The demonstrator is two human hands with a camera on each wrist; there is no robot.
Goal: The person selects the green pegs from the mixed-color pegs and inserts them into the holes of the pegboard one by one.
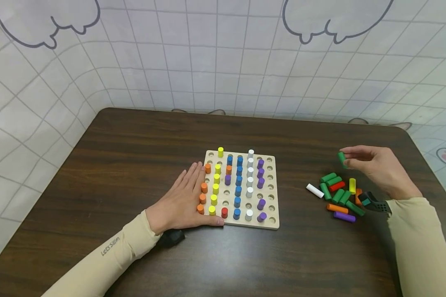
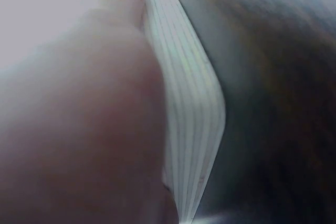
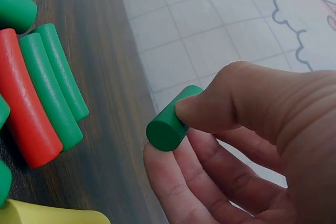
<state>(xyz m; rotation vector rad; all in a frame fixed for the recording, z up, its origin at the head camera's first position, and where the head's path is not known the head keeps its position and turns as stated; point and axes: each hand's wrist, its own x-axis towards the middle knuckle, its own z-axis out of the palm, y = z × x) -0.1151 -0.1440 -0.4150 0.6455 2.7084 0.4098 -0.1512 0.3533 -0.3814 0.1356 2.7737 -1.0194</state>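
Observation:
A pale wooden pegboard (image 1: 266, 190) lies on the table, with columns of orange, yellow, blue, white and purple pegs standing in its holes. My left hand (image 1: 183, 202) rests along its left side, fingers straight, thumb stretched along the near edge. In the left wrist view, that hand (image 2: 84, 119) is blurred and lies against the board's layered edge (image 2: 191, 108). Off to the right, my right hand (image 1: 379, 167) pinches a green peg (image 1: 342, 159) above the table. The right wrist view shows the thumb and fingers gripping this peg (image 3: 168, 129) at a tilt.
Below the right hand lies a loose pile of green pegs (image 1: 338, 195), with a red peg (image 1: 336, 186), a yellow peg (image 1: 352, 186), orange ones (image 1: 337, 208) and a purple peg (image 1: 344, 217). A white peg (image 1: 314, 190) lies left of them. A grid-patterned curtain (image 1: 223, 70) hangs behind the table.

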